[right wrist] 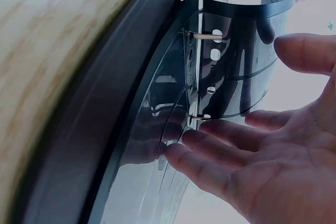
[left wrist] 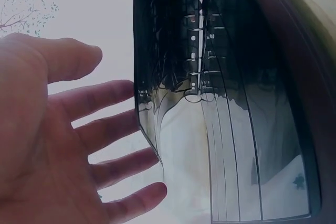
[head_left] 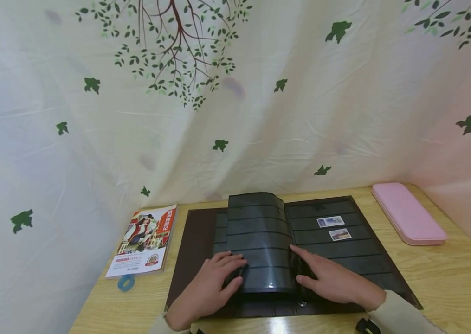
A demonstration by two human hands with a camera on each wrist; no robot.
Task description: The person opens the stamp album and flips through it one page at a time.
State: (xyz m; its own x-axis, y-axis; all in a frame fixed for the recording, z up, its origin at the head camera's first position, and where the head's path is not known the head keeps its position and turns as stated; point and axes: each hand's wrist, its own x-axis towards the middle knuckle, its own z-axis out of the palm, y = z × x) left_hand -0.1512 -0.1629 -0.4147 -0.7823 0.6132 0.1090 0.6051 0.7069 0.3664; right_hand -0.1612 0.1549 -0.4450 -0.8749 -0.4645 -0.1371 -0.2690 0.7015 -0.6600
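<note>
A stamp album with black pocket pages lies spread on the table, its dark cover [head_left: 196,241] showing at the left. One black page [head_left: 258,232] stands curved up from the ring spine, bowed to the left. My left hand [head_left: 214,280] is at that page's outer edge, fingers extended; in the left wrist view the fingertips [left wrist: 149,195] meet the page edge. Beside the spine, my right hand [head_left: 331,278] has its fingers stretched toward the metal rings [right wrist: 207,36], palm facing the page. Two stamps, an upper stamp [head_left: 330,221] and a lower stamp [head_left: 339,234], sit in the right-hand page's pockets.
Left of the album lies a book [head_left: 141,243] with a colourful cover, and a blue ring [head_left: 126,283] is just in front of it. A pink case [head_left: 408,213] rests at the right on the wooden table [head_left: 435,283]. Behind hangs a leaf-printed curtain [head_left: 256,130].
</note>
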